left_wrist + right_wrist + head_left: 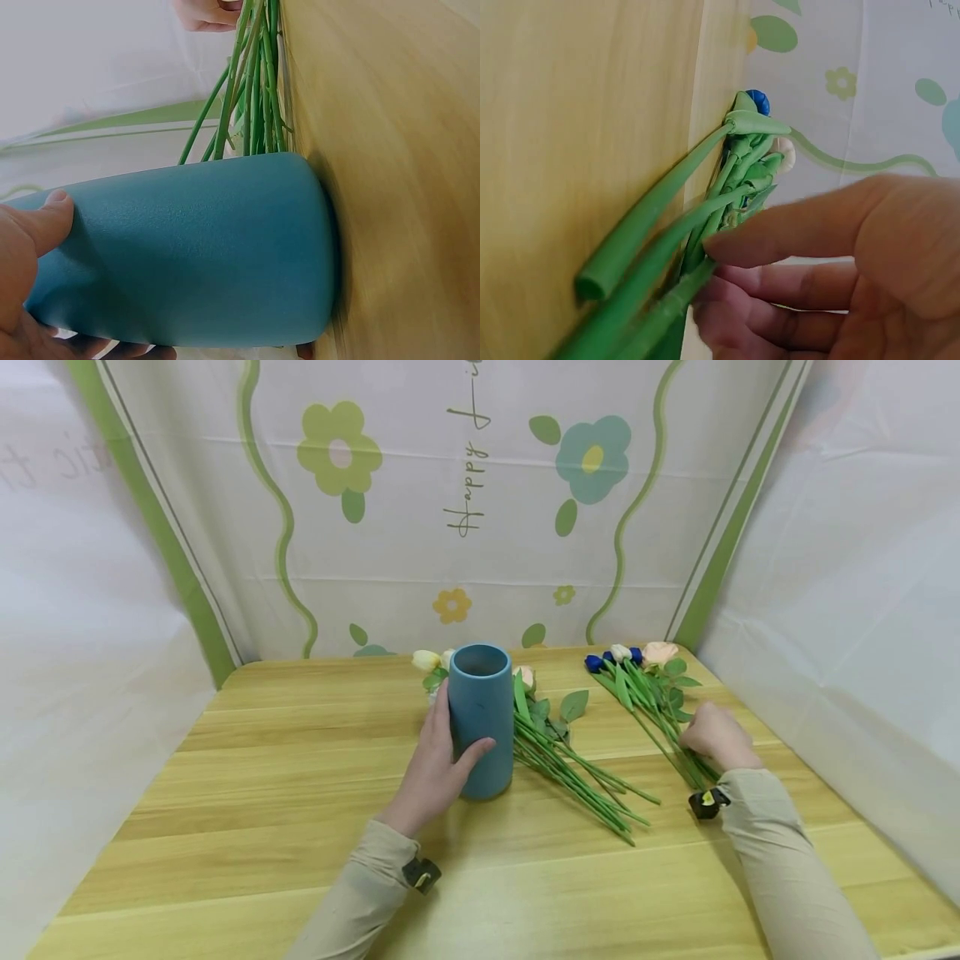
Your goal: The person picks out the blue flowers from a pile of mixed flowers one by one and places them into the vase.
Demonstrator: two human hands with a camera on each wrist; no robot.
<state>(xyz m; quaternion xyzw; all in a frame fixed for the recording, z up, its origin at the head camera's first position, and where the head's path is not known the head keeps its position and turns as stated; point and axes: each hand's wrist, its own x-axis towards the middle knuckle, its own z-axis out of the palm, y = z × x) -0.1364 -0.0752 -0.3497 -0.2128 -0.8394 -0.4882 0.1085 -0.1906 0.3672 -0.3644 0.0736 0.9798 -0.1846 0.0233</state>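
Left hand (433, 764) round a blue vase (483, 727), right hand (718, 739) on artificial flower stems (646, 221).
The upright vase stands between the left thumb and curled fingers; the right thumb and index finger pinch a green stem, with blue tulips (594, 664), a white tulip (620, 652) and a peach rose (661, 652) beyond those fingertips. Another bunch (558, 768) lies right of the left fingers.

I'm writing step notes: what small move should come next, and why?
Probably lift one stem from the bunch: the right hand appears to pinch it, while the left hand holds the upright, open-topped vase.
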